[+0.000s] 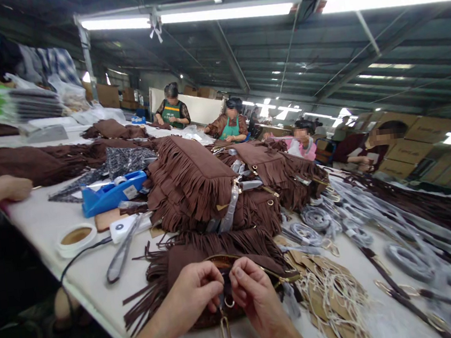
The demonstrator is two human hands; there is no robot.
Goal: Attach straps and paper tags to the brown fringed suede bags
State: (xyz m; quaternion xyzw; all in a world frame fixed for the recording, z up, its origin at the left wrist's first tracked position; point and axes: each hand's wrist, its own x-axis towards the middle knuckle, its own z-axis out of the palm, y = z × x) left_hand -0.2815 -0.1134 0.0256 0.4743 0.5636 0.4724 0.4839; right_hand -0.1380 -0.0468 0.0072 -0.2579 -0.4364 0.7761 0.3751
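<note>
A brown fringed bag (pixel 182 257) lies in front of me, its zip opening towards me. My left hand (pixel 196 290) is closed in a pinch over the opening. Beside it my right hand (pixel 254 289) is also closed, thumb against index finger. The fingertips almost meet; what they pinch is too small or hidden to make out. A gold-coloured oblong clasp (pixel 226 333) hangs below the left fingers. Near the right fingers is a small metal ring (pixel 230 302). Part of the bag's opening is hidden behind my hands.
Stacked fringed bags (pixel 193 172) rise just beyond. To the left are a blue tape dispenser (pixel 113 193), a tape roll (pixel 76 238) and a white corded device (pixel 125 228). Tags with strings (pixel 331 292) and wrapped straps (pixel 408 260) lie right. A co-worker's hand (pixel 12 187) is at far left.
</note>
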